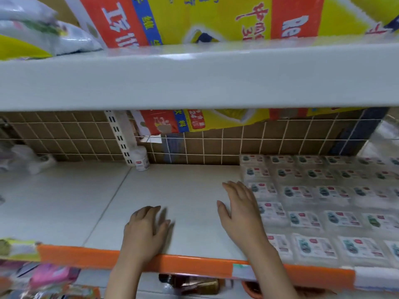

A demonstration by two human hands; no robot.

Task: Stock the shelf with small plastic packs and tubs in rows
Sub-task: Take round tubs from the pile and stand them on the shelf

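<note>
Shelf (183, 203) roughly half stocked — packs (323, 203) fill the area right of the right hand (239, 214) in neat rows, front edge to back grid. Left of its fingers (232, 186): bare shelf, yet to fill. One tub (141, 158) stands alone far beyond the left hand (146, 227). Both hands flat, fingers extended, holding nothing. Packs sealed — contents unreadable.

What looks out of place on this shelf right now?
One small white tub stands alone at the back by the slotted upright, apart from the packs lined in rows on the right. Both hands are empty: left hand, right hand.
</note>
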